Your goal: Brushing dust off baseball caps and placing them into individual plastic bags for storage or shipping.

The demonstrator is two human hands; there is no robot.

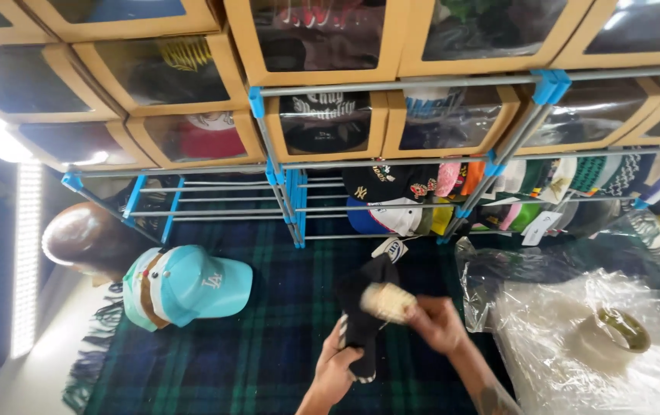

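My left hand (335,367) grips the lower edge of a black cap (367,286) and holds it up over the dark green plaid blanket (268,346). My right hand (436,323) holds a blurred cream-coloured roller or brush (386,301) pressed against the cap's side. A white tag (390,248) sticks up from the top of the cap.
A stack of light blue caps (188,284) lies to the left on the blanket, beside a brown rounded form (76,237). A grey and blue rack (391,204) with several caps stands behind, under cardboard window boxes (322,123). Clear plastic bags (583,338) lie at right.
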